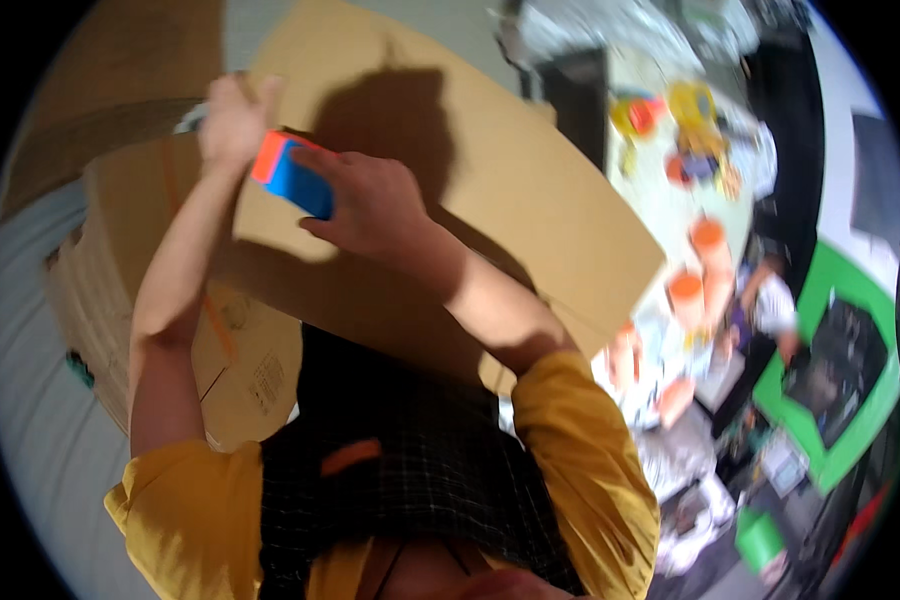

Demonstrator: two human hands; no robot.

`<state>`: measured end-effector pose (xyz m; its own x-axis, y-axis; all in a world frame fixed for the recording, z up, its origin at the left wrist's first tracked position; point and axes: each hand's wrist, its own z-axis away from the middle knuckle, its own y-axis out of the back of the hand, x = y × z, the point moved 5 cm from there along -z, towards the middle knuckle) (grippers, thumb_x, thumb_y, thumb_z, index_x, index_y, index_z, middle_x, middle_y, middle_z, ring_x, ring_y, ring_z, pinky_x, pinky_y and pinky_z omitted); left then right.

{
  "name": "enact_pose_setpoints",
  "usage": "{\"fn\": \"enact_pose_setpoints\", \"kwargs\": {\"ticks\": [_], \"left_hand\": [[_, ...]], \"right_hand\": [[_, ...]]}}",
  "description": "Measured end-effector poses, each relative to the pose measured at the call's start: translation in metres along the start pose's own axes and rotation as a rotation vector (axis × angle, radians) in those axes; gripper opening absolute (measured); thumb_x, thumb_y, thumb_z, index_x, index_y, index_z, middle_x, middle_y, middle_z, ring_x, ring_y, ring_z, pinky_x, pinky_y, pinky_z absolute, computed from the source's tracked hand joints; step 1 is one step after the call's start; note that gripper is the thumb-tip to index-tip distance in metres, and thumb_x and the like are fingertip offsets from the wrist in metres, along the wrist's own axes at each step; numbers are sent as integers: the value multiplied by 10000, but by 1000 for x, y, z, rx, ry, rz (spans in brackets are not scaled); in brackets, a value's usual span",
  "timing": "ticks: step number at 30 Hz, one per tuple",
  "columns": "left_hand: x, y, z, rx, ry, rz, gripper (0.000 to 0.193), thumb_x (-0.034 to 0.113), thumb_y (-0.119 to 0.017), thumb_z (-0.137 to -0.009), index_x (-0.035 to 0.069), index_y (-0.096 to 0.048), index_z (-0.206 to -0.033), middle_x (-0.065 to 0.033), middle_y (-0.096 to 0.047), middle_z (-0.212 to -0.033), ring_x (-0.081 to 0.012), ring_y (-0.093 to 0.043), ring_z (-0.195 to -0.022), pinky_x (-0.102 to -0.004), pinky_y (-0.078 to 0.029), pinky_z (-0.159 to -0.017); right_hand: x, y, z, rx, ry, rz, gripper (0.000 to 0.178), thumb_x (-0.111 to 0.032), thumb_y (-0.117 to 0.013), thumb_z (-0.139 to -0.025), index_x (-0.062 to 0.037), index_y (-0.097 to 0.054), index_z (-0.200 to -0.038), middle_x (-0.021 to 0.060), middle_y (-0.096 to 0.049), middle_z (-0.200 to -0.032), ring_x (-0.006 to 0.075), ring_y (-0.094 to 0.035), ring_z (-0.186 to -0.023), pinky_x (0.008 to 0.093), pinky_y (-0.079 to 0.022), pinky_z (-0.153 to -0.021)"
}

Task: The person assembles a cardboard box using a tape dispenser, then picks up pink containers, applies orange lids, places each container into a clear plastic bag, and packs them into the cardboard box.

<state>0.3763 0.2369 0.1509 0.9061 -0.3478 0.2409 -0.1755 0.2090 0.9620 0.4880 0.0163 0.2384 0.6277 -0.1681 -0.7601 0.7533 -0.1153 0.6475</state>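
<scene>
A large flat piece of brown cardboard (530, 190) lies tilted in front of me, with shadows across its surface. At its upper left edge is my left hand (235, 120), closed on that edge, the fingers partly hidden and blurred. My right hand (375, 205) is wrapped round a blue block-shaped tool with an orange-red end (300, 180). The tool sits over the cardboard's left part, its orange-red end close to my left wrist. Its exact kind is not clear from this view.
Folded cardboard (255, 370) lies at the lower left. On the right, a pale table (655, 210) bears orange-lidded containers (708, 235) and yellow items (690, 103). Beyond are another person (770, 305) and a green panel with a black bag-like thing (835, 365). Clear plastic wrap (610, 35) lies at the top.
</scene>
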Motion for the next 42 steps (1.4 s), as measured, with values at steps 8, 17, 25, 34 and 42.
{"fn": "enact_pose_setpoints", "kwargs": {"ticks": [8,17,25,34,42], "left_hand": [[2,2,-7,100,25,-40,681,585,-495,-990,27,-563,-1372,-227,-627,-1325,-415,-582,-1241,-502,-472,-1019],[-21,-20,-12,202,128,-136,784,652,-469,-968,-30,-551,-1347,-270,-621,-1303,-437,-580,-1233,-513,-474,-1010],[-52,-31,-15,51,489,-131,848,709,-261,-1008,20,-471,-1457,-215,-520,-1480,-396,-535,-1316,-521,-439,-1081],[-111,-38,21,60,367,50,861,723,-361,-982,35,-461,-1490,-213,-526,-1475,-404,-513,-1333,-491,-422,-1096],[-168,84,118,62,495,1203,815,669,-427,-1003,40,-428,-1522,-162,-451,-1540,-352,-493,-1341,-464,-423,-1099]], "right_hand": [[114,208,328,-144,-340,312,703,-237,-858,-660,-229,-647,-1330,88,-666,-901,286,-685,-759,426,-575,-690],[322,141,486,-252,-717,410,649,-301,-818,-714,-182,-605,-1315,174,-707,-856,370,-696,-807,475,-559,-739],[449,135,491,448,-1005,562,817,-275,-774,-827,-144,-373,-1526,171,-689,-1134,357,-673,-1024,424,-540,-876],[293,115,482,791,-1133,-532,637,-520,-579,-977,19,-568,-1317,244,-713,-1044,417,-681,-971,473,-527,-869],[93,119,410,1178,-907,-117,539,-359,-663,-927,-14,-563,-1329,242,-704,-1087,402,-685,-1005,439,-529,-884]]}}
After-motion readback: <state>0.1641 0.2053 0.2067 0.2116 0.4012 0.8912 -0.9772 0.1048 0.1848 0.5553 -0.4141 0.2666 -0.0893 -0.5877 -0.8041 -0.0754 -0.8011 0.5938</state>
